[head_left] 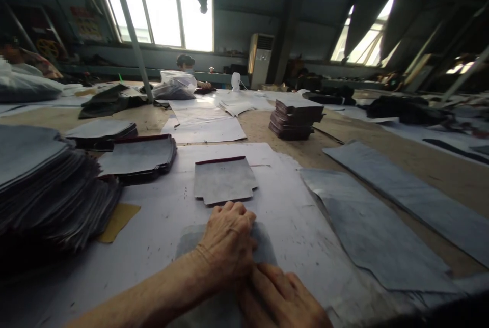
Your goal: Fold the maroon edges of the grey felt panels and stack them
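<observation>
A flat grey piece [265, 246], leather or fabric by its look, lies on the white sheet right in front of me. My left hand [231, 239] rests on it with fingers curled in; what they hold, if anything, is hidden. Just below and touching it, my right hand [284, 300] has its fingers bent and pressed together at the piece, their tips out of sight. Beyond my knuckles lies a notched grey panel [225, 181] with a dark red strip along its far edge.
Left stands a tall stack of grey pieces [34, 165], with a yellow scrap [118, 222] beside it and a lower stack [135, 157] behind. A dark bundle [294, 120] sits farther back. Long grey panels [370, 228] lie right. A person [186, 63] is across the table.
</observation>
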Tool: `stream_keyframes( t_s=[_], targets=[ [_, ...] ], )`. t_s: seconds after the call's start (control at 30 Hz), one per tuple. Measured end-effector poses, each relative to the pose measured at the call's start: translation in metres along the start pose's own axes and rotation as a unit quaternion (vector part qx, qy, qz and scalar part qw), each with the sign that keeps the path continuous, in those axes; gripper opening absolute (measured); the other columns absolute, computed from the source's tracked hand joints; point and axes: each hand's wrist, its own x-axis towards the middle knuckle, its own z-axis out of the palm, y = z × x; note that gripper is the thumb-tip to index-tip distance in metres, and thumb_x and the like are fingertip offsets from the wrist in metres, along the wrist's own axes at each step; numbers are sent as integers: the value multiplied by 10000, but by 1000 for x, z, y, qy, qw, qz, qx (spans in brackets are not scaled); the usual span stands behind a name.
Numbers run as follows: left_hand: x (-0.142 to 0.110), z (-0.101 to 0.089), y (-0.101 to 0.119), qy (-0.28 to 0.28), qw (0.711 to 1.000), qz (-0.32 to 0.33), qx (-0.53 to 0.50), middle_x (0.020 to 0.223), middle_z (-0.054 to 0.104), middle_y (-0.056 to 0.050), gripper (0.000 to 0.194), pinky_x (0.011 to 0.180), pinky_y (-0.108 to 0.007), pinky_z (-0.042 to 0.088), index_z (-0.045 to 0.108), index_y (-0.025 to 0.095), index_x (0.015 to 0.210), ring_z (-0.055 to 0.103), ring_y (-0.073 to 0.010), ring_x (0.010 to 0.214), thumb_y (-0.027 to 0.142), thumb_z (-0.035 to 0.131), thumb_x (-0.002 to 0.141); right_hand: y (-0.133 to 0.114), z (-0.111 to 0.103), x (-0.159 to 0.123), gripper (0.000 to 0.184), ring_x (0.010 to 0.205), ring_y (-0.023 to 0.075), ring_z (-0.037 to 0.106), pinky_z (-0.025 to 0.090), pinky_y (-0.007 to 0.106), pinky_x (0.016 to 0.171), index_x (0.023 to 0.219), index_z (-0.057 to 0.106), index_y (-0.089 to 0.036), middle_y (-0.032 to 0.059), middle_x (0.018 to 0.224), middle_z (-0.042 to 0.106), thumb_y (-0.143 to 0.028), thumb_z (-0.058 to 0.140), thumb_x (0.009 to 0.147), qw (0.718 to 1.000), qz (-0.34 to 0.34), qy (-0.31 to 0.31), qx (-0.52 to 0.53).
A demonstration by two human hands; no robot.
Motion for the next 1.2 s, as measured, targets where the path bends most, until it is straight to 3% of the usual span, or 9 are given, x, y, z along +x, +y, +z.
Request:
stream_keyframes(
  t_s=[0.2,0.3,0.37,0.53,0.63,0.73,0.9,1.0,1.2],
  targets=[
    [2,8,-9,49,992,-34,-113,925,573,-65,330,795,-358,445,600,172,974,520,-223,907,185,589,644,19,-4,-1,260,815,161,572,500,248,679,935,617,-168,52,869,645,-66,402,829,979,38,-37,195],
    [0,7,-15,97,989,-39,-102,1197,470,-118,551,874,-418,417,531,161,1118,473,-264,1037,238,677,592,27,-7,3,242,787,158,553,493,247,662,875,613,-153,59,843,631,-42,404,822,972,41,-49,228],
    [-4,2,-23,102,991,-39,-81,1285,408,-125,596,895,-455,395,511,173,1146,456,-281,1074,286,701,592,33,-10,11,219,752,157,544,489,258,643,811,610,-149,61,812,618,-41,419,810,969,61,-58,231],
    [-24,-12,-46,34,998,-35,-36,1049,593,-56,339,844,-445,401,579,199,1038,512,-246,966,255,631,709,52,-5,38,202,845,201,537,483,342,732,917,620,-138,75,923,633,-58,489,786,980,88,-55,169],
    [-32,-15,-50,38,998,-39,-8,1032,602,-37,309,819,-443,395,598,224,1012,508,-246,957,186,615,706,59,9,53,265,884,220,532,471,366,771,998,611,-131,73,940,639,-53,546,753,977,84,-121,154],
    [-32,-14,-50,42,998,-46,-4,937,612,-29,299,780,-436,399,616,233,989,519,-242,900,183,626,695,60,20,62,253,833,212,540,462,361,740,943,631,-152,54,860,639,-30,551,737,970,82,-180,143],
    [-31,-9,-55,74,993,-42,-81,819,583,-10,276,745,-379,425,650,231,918,518,-197,810,182,689,649,60,22,61,245,743,185,520,441,320,667,917,647,-166,41,772,608,-31,570,726,975,71,-152,143],
    [-34,-6,-59,110,985,-8,-132,786,545,-9,226,685,-310,440,662,227,880,501,-157,764,121,650,681,62,21,57,202,715,165,495,421,283,624,882,652,-174,34,742,587,-52,538,770,980,49,-111,156],
    [-43,1,-68,156,970,163,-85,782,488,-33,376,634,-271,415,629,204,982,434,-142,740,-21,409,776,64,21,46,252,761,171,494,412,313,669,1015,615,-154,52,839,613,-100,418,868,988,-39,-66,136]
  ],
)
